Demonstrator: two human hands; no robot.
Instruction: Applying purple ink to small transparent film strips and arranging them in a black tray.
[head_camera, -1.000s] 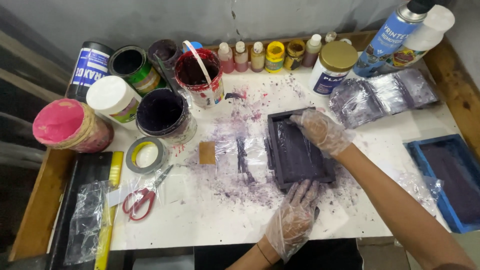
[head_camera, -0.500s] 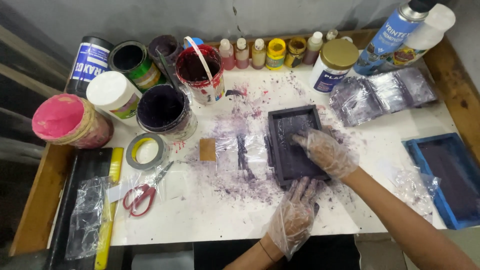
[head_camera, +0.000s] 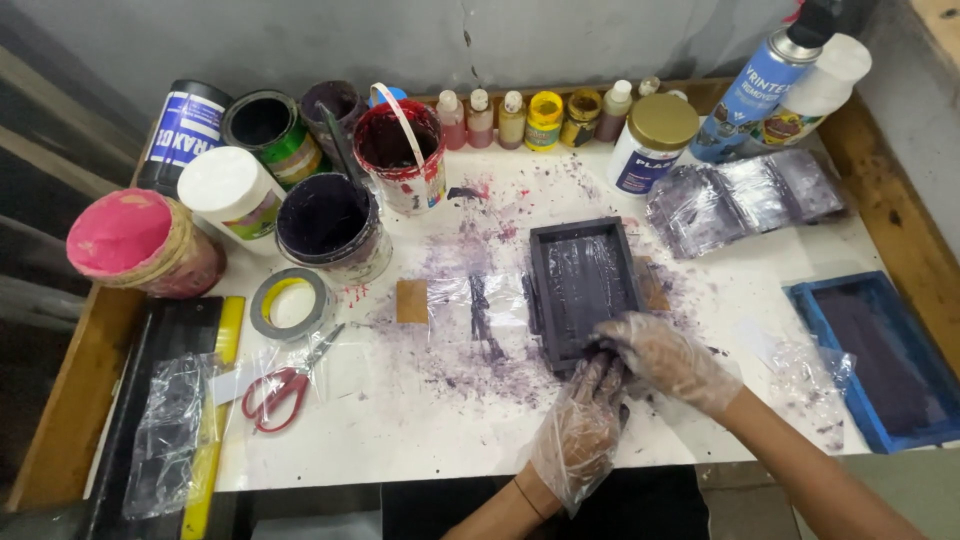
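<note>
A dark purple rectangular frame (head_camera: 583, 272) lies flat on the white, purple-stained table (head_camera: 400, 420). Both my hands wear clear plastic gloves. My left hand (head_camera: 585, 425) reaches up from the table's front edge, and its fingers grip the frame's near edge. My right hand (head_camera: 665, 362) lies curled over the frame's near right corner, touching the left hand's fingers. Whatever is under its palm is hidden. A clear plastic sheet with a dark purple streak (head_camera: 480, 310) lies just left of the frame.
Open paint tubs (head_camera: 325, 222), a red bucket (head_camera: 400, 150), small bottles (head_camera: 545, 118) and a spray can (head_camera: 760, 85) line the back. Tape roll (head_camera: 290, 303), red scissors (head_camera: 285, 380) and a brown square (head_camera: 411, 300) lie left. Plastic bags (head_camera: 745, 200) and a blue frame (head_camera: 875, 360) lie right.
My right hand has slid along the dark frame from its far end to its near edge, ending against my left hand. The left hand has stayed at the near edge.
</note>
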